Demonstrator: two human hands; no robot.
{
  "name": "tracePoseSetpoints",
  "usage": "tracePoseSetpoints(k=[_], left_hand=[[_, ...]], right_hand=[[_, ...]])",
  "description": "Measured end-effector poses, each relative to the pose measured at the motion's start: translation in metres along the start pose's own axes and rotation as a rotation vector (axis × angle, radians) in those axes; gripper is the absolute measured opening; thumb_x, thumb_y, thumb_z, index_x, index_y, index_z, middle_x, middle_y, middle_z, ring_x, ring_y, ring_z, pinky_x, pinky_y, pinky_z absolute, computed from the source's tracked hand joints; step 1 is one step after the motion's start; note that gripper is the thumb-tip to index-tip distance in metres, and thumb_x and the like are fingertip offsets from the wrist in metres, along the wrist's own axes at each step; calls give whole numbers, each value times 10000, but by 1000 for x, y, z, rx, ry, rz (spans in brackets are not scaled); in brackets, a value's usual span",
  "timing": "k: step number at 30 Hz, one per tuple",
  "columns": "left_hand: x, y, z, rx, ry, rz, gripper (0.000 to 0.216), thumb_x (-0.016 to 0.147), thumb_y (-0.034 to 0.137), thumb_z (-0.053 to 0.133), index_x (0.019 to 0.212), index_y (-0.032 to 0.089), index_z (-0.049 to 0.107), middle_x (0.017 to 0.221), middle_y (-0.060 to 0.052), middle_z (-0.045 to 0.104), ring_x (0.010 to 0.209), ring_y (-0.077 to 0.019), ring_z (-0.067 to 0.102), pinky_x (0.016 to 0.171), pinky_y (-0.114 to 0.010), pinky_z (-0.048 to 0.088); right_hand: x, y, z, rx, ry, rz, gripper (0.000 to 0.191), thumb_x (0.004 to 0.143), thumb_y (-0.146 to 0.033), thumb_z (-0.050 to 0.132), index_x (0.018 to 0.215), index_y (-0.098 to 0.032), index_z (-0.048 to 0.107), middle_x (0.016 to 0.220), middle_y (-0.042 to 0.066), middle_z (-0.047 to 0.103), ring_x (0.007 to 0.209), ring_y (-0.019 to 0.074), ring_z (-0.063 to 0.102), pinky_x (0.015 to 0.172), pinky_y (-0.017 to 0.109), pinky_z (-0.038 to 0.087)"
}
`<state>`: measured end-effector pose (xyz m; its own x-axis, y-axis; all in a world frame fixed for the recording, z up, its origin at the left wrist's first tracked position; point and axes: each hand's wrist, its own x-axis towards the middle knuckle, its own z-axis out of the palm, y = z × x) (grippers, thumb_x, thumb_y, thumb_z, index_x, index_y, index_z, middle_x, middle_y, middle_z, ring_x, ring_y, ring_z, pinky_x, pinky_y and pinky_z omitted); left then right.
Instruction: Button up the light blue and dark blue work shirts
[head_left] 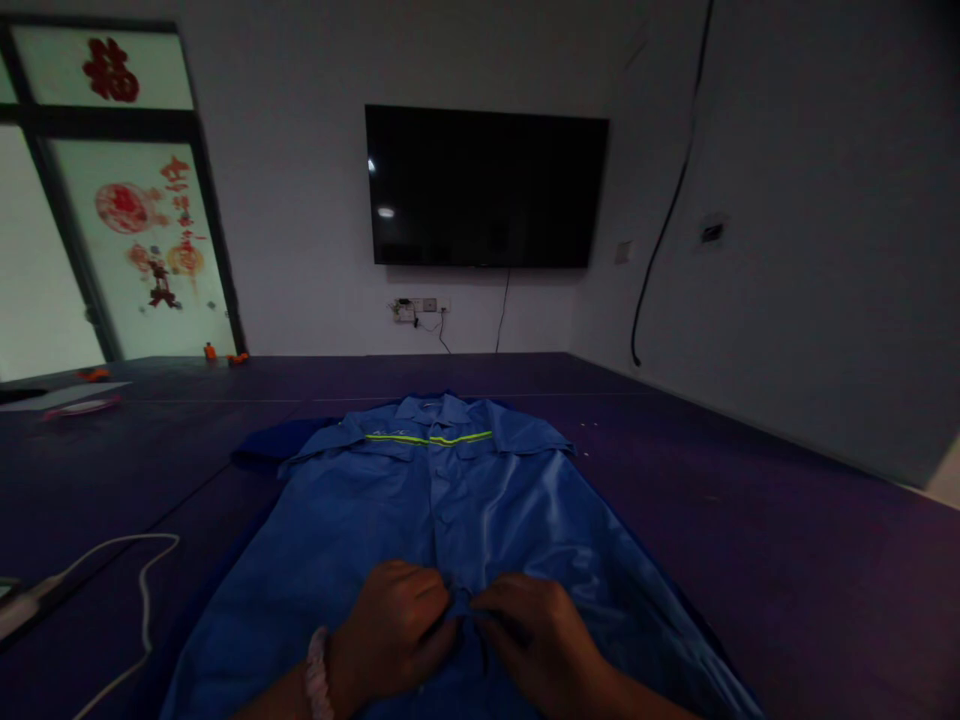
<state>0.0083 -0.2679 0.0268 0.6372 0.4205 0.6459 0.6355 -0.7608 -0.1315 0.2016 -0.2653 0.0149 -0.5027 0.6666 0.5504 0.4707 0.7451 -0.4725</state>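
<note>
A blue short-sleeved work shirt (352, 520) lies spread face up, its collar at the far end and a yellow-green stripe across the chest. My left hand (401, 625), with a pink band on the wrist, pinches the shirt's front edge near the lower middle. Close beside it, my right hand (536, 635) pinches the other side of the same front opening. A small fold of cloth rises between the fingertips of both hands. Any button there is too dark to make out. Darker blue cloth (274, 443) shows under the shirt on the left.
The shirt rests on a wide purple surface (720, 520). At the left lie a white cable (146, 590), a white sheet (67, 397) and small orange objects (238, 359). A television (487, 190) hangs on the far wall, and a black cable (664, 235) dangles at the right.
</note>
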Motion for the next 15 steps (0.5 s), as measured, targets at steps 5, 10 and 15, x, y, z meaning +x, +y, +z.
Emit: tracePoseSetpoints(k=[5, 10, 15], left_hand=[[-1, 1, 2, 21, 26, 9, 462, 941, 323, 206, 602, 173, 482, 532, -5, 504, 485, -114, 444, 482, -265, 302], [0, 3, 2, 0, 62, 15, 464, 938, 317, 219, 573, 174, 468, 506, 1, 484, 464, -109, 422, 468, -260, 281], [-1, 5, 4, -17, 85, 7, 461, 932, 311, 230, 562, 173, 468, 498, 1, 479, 466, -110, 427, 476, -262, 281]], right_hand=[[-2, 5, 3, -6, 11, -10, 184, 800, -150, 495, 862, -193, 662, 778, 40, 692, 709, 142, 636, 622, 206, 468], [-2, 5, 5, 11, 40, -55, 171, 820, -181, 494, 859, -183, 660, 751, 40, 686, 681, 134, 627, 614, 205, 467], [-1, 4, 5, 3, 57, -112, 176, 840, -196, 473, 848, -183, 649, 728, 39, 682, 646, 128, 622, 580, 204, 459]])
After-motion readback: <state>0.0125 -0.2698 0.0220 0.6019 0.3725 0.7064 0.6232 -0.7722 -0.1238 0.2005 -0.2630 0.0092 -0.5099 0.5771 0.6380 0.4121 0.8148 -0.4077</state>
